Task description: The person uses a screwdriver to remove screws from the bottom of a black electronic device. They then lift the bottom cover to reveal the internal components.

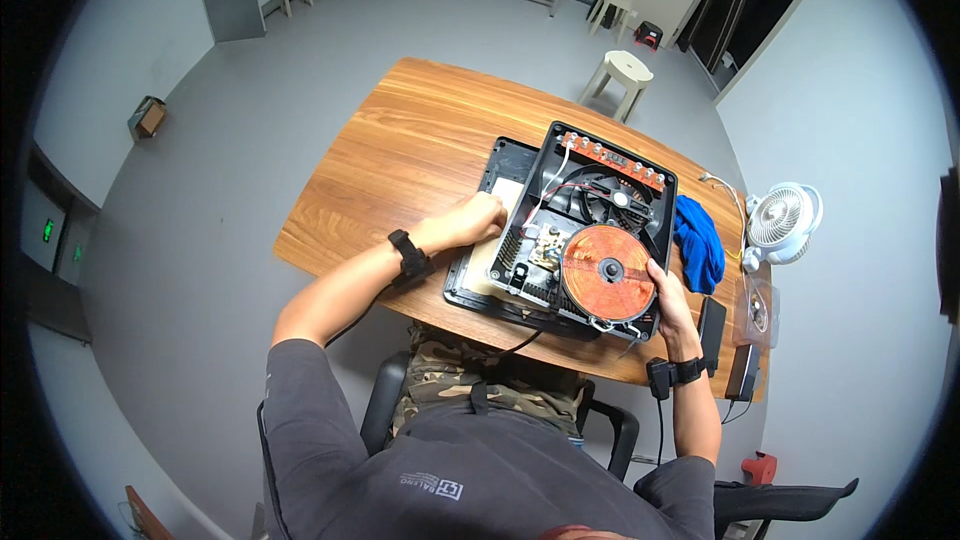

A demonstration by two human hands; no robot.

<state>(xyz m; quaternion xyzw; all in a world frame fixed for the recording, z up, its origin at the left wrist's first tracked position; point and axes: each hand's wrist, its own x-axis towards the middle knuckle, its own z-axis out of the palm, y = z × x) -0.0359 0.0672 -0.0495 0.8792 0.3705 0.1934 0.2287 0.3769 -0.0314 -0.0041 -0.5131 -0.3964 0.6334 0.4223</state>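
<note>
An opened induction cooker (545,275) lies over a dark flat panel (515,158) on the wooden table. In its black housing sit a round copper coil (590,280), a black fan (618,198), a circuit board (548,245) and an orange strip board (620,162). My left hand (475,221) is closed at the housing's left edge, its fingertips partly hidden there. My right hand (674,308) grips the right near side, thumb up beside the coil, other fingers out of sight under the housing. A pale sheet (508,195) shows between housing and panel.
Right of the cooker lie a blue cloth (699,245), a black box-shaped thing (710,330) and a black adapter (742,372) with a cable. A white fan (785,220) and a clear plastic box (757,312) are at the table's right edge. A stool (625,70) stands beyond.
</note>
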